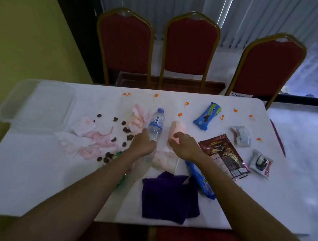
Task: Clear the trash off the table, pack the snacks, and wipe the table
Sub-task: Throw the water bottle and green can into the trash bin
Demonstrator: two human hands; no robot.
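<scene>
Left hand (142, 144) closes its grip on the water bottle (155, 125); right hand (182, 147) grips the pink cup (177, 132) at twelve o'clock — either could tip, scattering crumbs (126, 130) across the surface (32, 176).

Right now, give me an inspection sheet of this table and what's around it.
Surface: white table, orange spots along far side.
Job's things: water bottle, pink cup, purple cloth, blue snack packs, brown pouch, clear container.
Clutter: stained tissues, dark crumbs.
Hands: left hand at bottle base; right hand on cup, fingers curled.
Cables: nothing seen.
Surroundings: three red chairs, blinds.
</scene>
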